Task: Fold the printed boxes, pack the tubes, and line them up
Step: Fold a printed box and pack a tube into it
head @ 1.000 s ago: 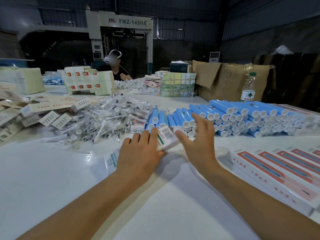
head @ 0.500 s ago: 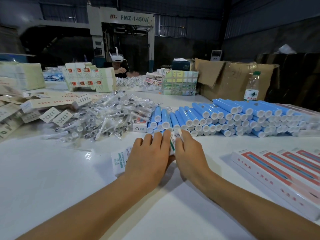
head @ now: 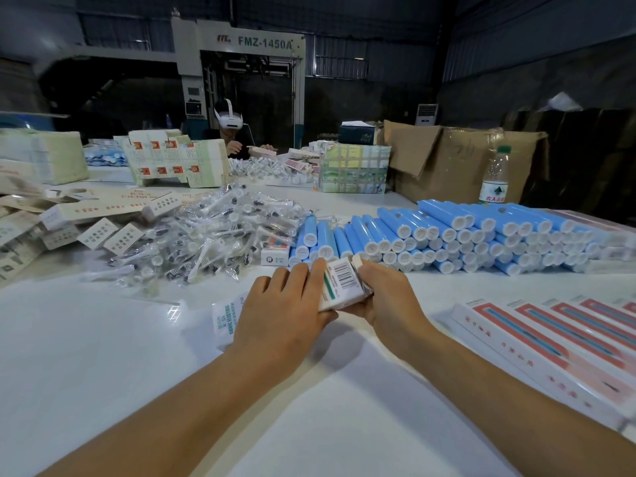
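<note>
L hand (head: 285,311) lies palm-down over a white printed cardboard box (head: 339,282) w/ a barcode label, its straight fingers (head: 318,270) flat along the box's left side and top. R hand (head: 385,294) grips the same box from the right, fingers (head: 366,270) curled round its far end, thumb underneath. Box sits tilted, just off the white worktop (head: 103,356), between the two hands. Can't tell whether a tube is inside.

Under the L wrist, touching the worktop, a flat white carton blank w/ green lettering (head: 229,320) sticks out to the left.

Just beyond the fingertips: a long stack of light-blue plastic tubes w/ white end caps (head: 464,235), caps facing the camera, piled a few layers deep and running off to the right. Beyond and left of the L fingers, a heap of clear-wrapped white brush heads (head: 206,235); a small white box w/ a tooth icon (head: 274,256) sits between heap and tubes. Further left, loose beige folded cartons (head: 96,215).

Right of the R hand, near the worktop edge, a row of long flat white boxes w/ red-and-blue print (head: 550,332), side by side.

Far side: clear plastic water bottle w/ green cap (head: 495,177), brown cardboard cartons (head: 457,160), stacks of flat printed blanks (head: 175,160), and another person in a white headset (head: 229,118).
</note>
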Demonstrator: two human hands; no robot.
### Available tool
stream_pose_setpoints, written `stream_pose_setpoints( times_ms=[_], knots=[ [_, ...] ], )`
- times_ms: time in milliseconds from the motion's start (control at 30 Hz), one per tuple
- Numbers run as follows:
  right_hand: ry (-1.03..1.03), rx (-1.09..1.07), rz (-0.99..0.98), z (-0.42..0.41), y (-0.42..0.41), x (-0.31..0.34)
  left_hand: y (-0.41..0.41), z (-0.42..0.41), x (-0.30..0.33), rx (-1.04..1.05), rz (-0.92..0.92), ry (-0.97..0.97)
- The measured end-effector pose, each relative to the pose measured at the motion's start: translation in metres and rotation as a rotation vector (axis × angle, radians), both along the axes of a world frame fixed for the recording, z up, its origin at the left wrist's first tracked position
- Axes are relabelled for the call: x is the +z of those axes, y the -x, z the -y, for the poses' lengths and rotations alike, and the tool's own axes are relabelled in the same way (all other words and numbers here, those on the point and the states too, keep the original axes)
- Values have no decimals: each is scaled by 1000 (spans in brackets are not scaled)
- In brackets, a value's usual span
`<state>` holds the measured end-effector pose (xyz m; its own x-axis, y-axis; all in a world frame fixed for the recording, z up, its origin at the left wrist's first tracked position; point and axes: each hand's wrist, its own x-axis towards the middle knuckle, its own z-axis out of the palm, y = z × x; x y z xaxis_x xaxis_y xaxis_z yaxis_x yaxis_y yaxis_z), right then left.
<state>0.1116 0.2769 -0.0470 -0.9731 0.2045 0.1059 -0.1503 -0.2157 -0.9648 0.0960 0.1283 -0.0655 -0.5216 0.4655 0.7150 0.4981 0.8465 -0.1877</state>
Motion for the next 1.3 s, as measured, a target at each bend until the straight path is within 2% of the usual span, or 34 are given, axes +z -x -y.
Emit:
stream_pose_setpoints(
  times_ms=[267,433,500,633,733,900,1200,1300],
  knots=[
    [-19,35,-11,-1,1,-3,1,0,-2,8,-59,45],
    [168,226,-11,-1,-1,1,2,-1,-1,31,-74,33],
    [37,151,-13,2,-2,0,3,0,-1,42,-77,32],
    [-429,-156,-98,2,-5,-3,3,1,2,78,-59,17],
    [-533,-355,-161,2,-6,-6,1,0,3,132,-59,56],
    [-803,-461,-302,11,-7,-14,-2,-4,2,156,-80,67],
    [-825,-426,-312,9,-5,-16,-2,-4,0,128,-85,129],
    [-781,-371,-315,8,-5,-13,-3,-6,2,159,50,124]
  ],
)
